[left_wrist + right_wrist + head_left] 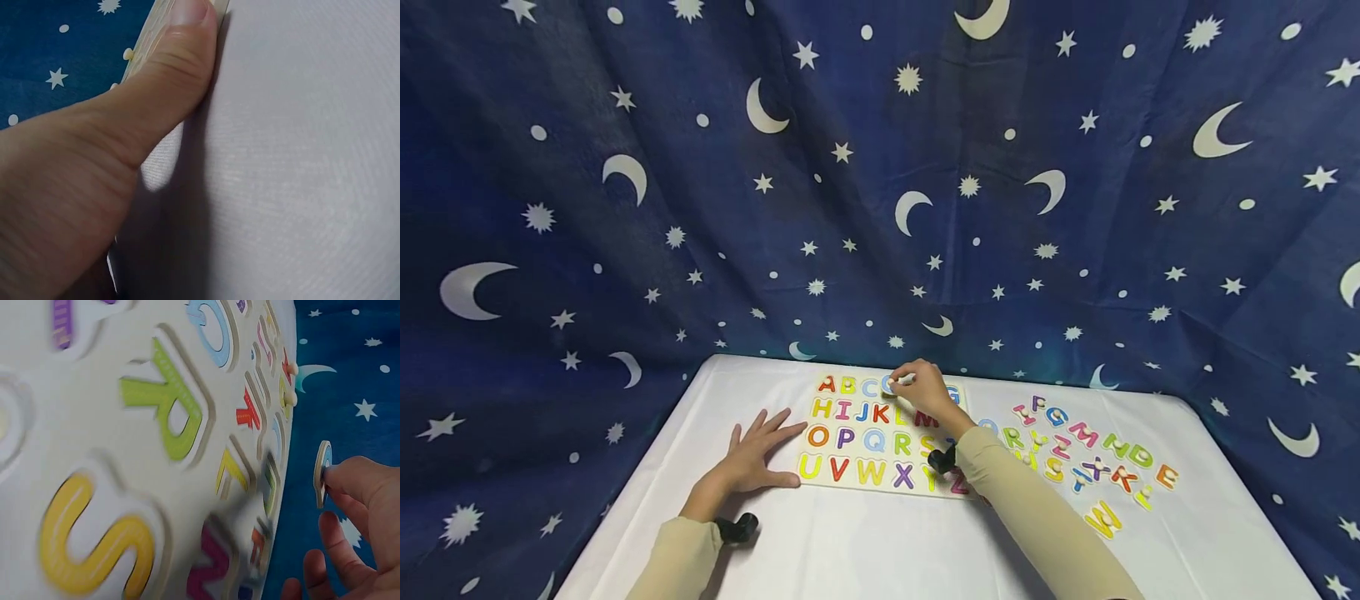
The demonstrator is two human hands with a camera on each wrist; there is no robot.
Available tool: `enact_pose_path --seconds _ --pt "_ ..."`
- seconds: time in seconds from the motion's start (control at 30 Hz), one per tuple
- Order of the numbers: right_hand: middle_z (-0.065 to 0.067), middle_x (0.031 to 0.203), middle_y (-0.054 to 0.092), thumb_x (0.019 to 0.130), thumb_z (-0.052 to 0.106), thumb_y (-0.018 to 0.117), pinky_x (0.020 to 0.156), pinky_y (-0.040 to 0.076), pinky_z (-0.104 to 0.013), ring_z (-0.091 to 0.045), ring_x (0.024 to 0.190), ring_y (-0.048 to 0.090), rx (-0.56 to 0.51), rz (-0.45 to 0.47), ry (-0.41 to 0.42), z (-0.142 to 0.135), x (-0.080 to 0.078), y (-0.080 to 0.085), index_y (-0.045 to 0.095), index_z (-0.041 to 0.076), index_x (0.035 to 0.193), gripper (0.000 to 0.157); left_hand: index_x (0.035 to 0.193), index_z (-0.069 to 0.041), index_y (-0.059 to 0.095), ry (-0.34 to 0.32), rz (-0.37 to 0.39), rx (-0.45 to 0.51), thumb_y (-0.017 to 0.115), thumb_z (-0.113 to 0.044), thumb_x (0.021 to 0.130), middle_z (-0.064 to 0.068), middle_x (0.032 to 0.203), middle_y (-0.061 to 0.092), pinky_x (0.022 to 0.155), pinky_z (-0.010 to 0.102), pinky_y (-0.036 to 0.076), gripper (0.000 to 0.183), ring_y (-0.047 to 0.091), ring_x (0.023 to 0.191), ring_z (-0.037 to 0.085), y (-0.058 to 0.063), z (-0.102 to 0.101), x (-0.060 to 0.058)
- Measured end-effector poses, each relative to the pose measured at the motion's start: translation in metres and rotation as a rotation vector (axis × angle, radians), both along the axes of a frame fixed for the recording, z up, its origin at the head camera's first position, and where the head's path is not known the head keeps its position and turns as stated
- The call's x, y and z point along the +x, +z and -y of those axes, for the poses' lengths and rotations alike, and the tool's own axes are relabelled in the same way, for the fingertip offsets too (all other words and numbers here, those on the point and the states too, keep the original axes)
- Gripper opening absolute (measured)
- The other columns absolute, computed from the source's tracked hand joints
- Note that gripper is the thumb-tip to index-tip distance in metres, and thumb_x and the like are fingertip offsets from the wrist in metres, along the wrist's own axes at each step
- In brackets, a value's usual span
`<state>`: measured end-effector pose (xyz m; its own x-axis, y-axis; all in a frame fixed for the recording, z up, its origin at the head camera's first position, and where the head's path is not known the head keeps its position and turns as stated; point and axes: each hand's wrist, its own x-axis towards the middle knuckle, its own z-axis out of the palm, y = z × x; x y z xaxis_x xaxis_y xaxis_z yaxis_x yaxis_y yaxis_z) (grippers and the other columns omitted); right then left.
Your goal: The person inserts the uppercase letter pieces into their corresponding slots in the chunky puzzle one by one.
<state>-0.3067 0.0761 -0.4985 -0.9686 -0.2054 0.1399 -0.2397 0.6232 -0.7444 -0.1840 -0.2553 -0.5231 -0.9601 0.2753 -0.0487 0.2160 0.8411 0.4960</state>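
Observation:
A wooden alphabet puzzle board with coloured letters lies on the white table. My right hand pinches a light-blue letter piece by its back-row side, holding it raised off the board near the printed C; which letter it is cannot be made out. My left hand lies with fingers spread at the board's left side, its thumb against the lower left edge. Knobbed pieces A and B sit in the top row. The right hand and forearm hide part of the board.
Several loose knobbed letters lie right of the board, among them a red E, a green D and a yellow W. A dark blue curtain with moons and stars hangs behind the white table.

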Motion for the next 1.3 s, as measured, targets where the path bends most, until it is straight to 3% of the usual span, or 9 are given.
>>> enact_pose_path --seconds 0.17,0.27,0.53,0.8,1.03,1.17,1.3 --pt "-0.008 0.110 0.069 0.088 0.015 0.079 0.102 0.045 -0.051 -0.032 0.110 0.056 -0.012 0.006 -0.006 0.016 -0.008 -0.006 0.082 0.013 0.093 0.006 0.151 -0.024 0.054 0.007 -0.005 0.004 0.090 -0.059 0.066 0.015 0.167 0.030 0.115 0.078 -0.005 0.099 0.009 0.154 0.050 -0.003 0.001 0.000" --pt "-0.008 0.111 0.068 0.088 0.015 0.079 0.106 0.041 -0.054 -0.033 0.115 0.054 -0.004 0.020 -0.019 0.025 -0.011 -0.011 0.082 0.013 0.092 0.005 0.151 -0.025 0.053 0.005 -0.013 0.000 0.090 -0.059 0.066 0.015 0.167 0.030 0.115 0.078 -0.004 0.099 0.009 0.154 0.050 -0.005 0.001 0.000" --pt "-0.002 0.103 0.068 0.086 0.014 0.080 0.092 0.040 -0.048 -0.026 0.101 0.049 0.050 0.056 -0.024 0.038 -0.011 -0.019 0.082 0.016 0.091 0.006 0.150 -0.024 0.054 -0.006 -0.027 0.007 0.090 -0.060 0.065 0.015 0.166 0.031 0.114 0.079 -0.003 0.099 0.011 0.154 0.051 -0.007 -0.001 0.000" --pt "-0.001 0.103 0.069 0.087 0.015 0.081 0.089 0.039 -0.044 -0.024 0.099 0.048 0.066 0.046 -0.027 0.042 -0.013 -0.024 0.082 0.017 0.092 0.006 0.151 -0.024 0.054 -0.007 -0.022 0.013 0.088 -0.061 0.066 0.015 0.166 0.031 0.115 0.078 -0.006 0.098 0.010 0.154 0.050 -0.005 0.000 0.000" --pt "-0.001 0.103 0.069 0.087 0.021 0.084 0.089 0.039 -0.044 -0.025 0.099 0.049 0.059 0.023 -0.032 0.042 -0.013 -0.026 0.082 0.018 0.092 0.007 0.148 -0.025 0.057 -0.038 -0.112 0.074 0.086 -0.067 0.064 0.021 0.162 0.036 0.112 0.081 -0.003 0.098 0.014 0.150 0.056 -0.014 0.003 0.001" --pt "-0.003 0.106 0.066 0.086 0.022 0.084 0.092 0.039 -0.045 -0.026 0.101 0.049 0.054 0.028 -0.035 0.042 -0.012 -0.027 0.081 0.017 0.092 0.007 0.149 -0.027 0.055 -0.031 -0.108 0.074 0.082 -0.072 0.064 0.018 0.164 0.034 0.114 0.078 -0.006 0.101 0.012 0.152 0.053 -0.018 0.003 0.000" --pt "-0.003 0.106 0.065 0.087 0.023 0.084 0.093 0.039 -0.046 -0.026 0.103 0.048 0.051 0.040 -0.044 0.043 -0.012 -0.027 0.081 0.018 0.091 0.007 0.149 -0.024 0.055 -0.023 -0.080 0.054 0.085 -0.069 0.064 0.017 0.165 0.033 0.114 0.078 -0.006 0.101 0.011 0.153 0.053 -0.015 0.002 0.000"
